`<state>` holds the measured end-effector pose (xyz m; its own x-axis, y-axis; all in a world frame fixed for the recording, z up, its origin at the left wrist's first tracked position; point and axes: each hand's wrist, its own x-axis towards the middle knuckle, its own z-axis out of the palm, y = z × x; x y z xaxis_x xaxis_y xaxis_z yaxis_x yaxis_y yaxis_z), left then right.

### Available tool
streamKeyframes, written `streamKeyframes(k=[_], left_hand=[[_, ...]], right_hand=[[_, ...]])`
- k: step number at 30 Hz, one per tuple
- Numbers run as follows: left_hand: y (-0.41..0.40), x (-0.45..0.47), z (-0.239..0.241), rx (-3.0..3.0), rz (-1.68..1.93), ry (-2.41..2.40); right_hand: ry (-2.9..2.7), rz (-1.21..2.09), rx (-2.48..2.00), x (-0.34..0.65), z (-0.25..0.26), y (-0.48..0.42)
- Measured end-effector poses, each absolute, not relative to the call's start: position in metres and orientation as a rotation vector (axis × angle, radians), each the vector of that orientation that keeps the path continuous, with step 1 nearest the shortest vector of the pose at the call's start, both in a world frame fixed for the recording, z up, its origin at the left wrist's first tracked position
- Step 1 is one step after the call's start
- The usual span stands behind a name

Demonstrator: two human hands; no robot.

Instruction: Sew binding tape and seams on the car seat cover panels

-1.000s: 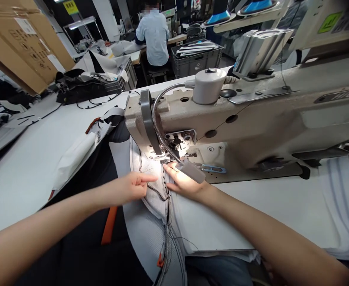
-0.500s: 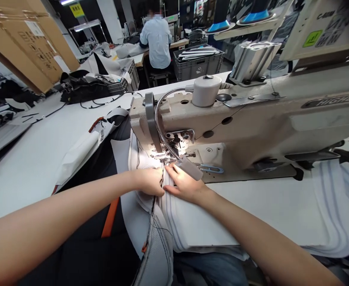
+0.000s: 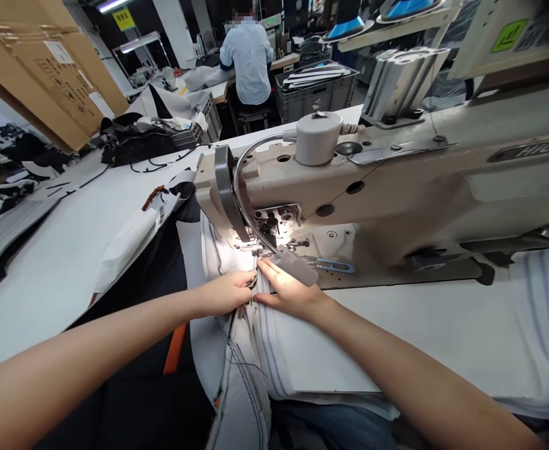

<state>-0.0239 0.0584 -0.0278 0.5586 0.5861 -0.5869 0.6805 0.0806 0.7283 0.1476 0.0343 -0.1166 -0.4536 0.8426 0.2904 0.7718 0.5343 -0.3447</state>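
My left hand (image 3: 225, 292) is closed, pinching the seam edge of a grey quilted fabric panel (image 3: 241, 369) just in front of the needle area (image 3: 257, 250) of a beige industrial sewing machine (image 3: 396, 181). My right hand (image 3: 287, 286) lies on the white striped fabric (image 3: 311, 356) right of the seam, fingers pressed together and pointing at the presser foot. The two hands nearly touch. A gooseneck lamp (image 3: 293, 265) shines on them and partly covers my right hand.
Black fabric with an orange strip (image 3: 175, 347) lies left of the panel on the white table (image 3: 59, 250). Cardboard boxes (image 3: 40, 69) stand at the back left. A person in a light shirt (image 3: 248, 56) sits at a far table beside a grey crate (image 3: 316, 94).
My left hand moved right from the open panel to the seam and closed on it. The quilted panel folded up over the seam. My right hand stayed by the presser foot.
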Motion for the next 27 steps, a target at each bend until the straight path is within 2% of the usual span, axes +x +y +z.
streamKeyframes(k=[8, 16, 21, 27], left_hand=[[0.058, -0.027, -0.045, 1.693, -0.016, 1.042], [0.054, -0.034, -0.052, 1.467, 0.092, 0.995], [0.049, -0.031, -0.046, 1.341, 0.230, 0.907], [0.051, -0.031, -0.062, 1.362, 0.168, 0.974]], right_hand=[[-2.238, 0.120, -1.244, 0.163, -0.126, 0.044], [-2.311, 0.182, -1.149, 0.155, -0.124, 0.045], [-2.344, 0.021, -1.222, 0.146, -0.131, 0.044], [-2.314, 0.036, -1.220, 0.144, -0.140, 0.044]])
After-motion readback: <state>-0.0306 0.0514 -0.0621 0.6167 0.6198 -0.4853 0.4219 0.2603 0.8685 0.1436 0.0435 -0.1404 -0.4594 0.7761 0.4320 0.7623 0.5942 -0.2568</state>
